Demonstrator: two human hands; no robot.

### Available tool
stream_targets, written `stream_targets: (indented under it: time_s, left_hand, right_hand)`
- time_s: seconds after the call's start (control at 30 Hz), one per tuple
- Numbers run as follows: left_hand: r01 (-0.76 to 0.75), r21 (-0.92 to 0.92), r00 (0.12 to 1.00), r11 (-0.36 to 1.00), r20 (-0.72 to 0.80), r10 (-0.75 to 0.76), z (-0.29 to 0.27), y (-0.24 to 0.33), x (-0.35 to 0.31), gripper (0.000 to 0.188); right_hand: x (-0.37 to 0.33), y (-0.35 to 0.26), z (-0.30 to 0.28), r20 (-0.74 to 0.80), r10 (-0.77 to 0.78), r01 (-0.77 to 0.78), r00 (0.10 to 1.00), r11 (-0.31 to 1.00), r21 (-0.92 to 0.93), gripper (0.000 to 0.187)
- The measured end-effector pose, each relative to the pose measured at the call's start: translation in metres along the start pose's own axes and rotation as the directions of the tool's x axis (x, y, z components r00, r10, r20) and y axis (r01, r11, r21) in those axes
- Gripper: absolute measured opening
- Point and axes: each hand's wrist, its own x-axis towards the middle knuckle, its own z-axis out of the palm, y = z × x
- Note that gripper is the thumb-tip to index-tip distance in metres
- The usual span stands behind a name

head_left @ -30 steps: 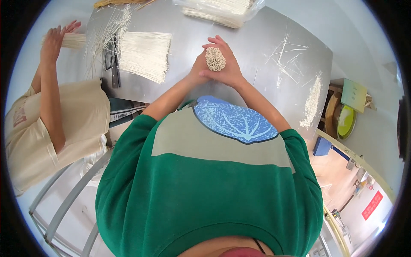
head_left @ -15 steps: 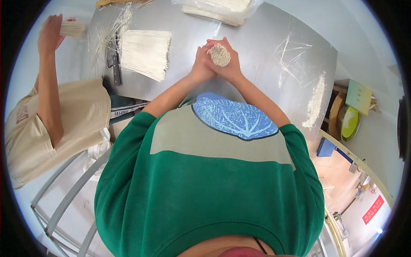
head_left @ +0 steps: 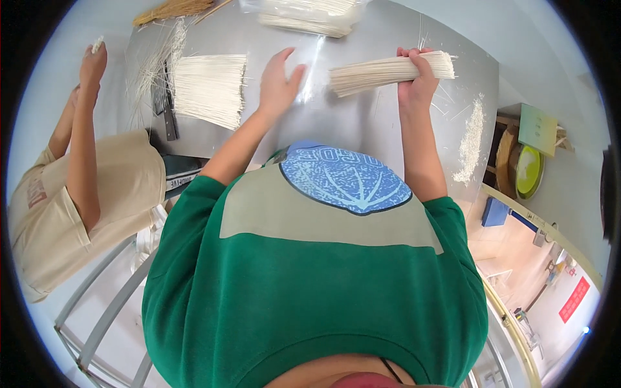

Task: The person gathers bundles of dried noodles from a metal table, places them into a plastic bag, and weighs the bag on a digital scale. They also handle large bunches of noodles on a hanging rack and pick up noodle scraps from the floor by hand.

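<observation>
My right hand [head_left: 419,76] is wrapped round a thick bundle of dried noodles [head_left: 370,74], held sideways above the metal table. The fingers grip it near its right end, and its left end points toward my other hand. With thumb and fingers spread, my left hand [head_left: 282,83] is empty over the table, apart from the bundle. Left of it lies a flat layer of straight noodles [head_left: 210,89]. A large knife [head_left: 169,116] with a dark handle rests along that layer's left edge.
The metal table [head_left: 317,119] carries loose noodles [head_left: 150,81] at the left and small broken bits [head_left: 472,142] at the right. A plastic bag of noodles [head_left: 310,16] and a straw brush [head_left: 171,10] are at the far edge. A co-worker [head_left: 84,194] in beige stands at left.
The bundle has gone from upright between both my hands to lying sideways in my right hand, farther right. My left hand has let go and moved left. The co-worker's hands have shifted.
</observation>
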Motion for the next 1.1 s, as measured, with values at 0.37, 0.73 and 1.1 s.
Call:
stream_targets:
  time_s: [0.37, 0.73, 1.1]
  left_hand:
    - [-0.322, 0.374, 0.864, 0.87, 0.492, 0.108, 0.046, 0.149, 0.004, 0.054]
    - [-0.204, 0.162, 0.806, 0.965, 0.587, 0.072, 0.102, 0.184, 0.013, 0.04]
    - [0.168, -0.094, 0.571, 0.981, 0.821, -0.019, 0.105, 0.206, 0.016, 0.042]
  right_hand:
    - [-0.026, -0.067, -0.034, -0.253, 0.434, -0.329, 0.865, 0.87, 0.367, 0.031]
    - [-0.003, -0.108, -0.082, -0.19, 0.413, -0.318, 0.891, 0.864, 0.391, 0.03]
    - [-0.01, -0.133, -0.11, -0.09, 0.356, -0.291, 0.93, 0.865, 0.409, 0.039]
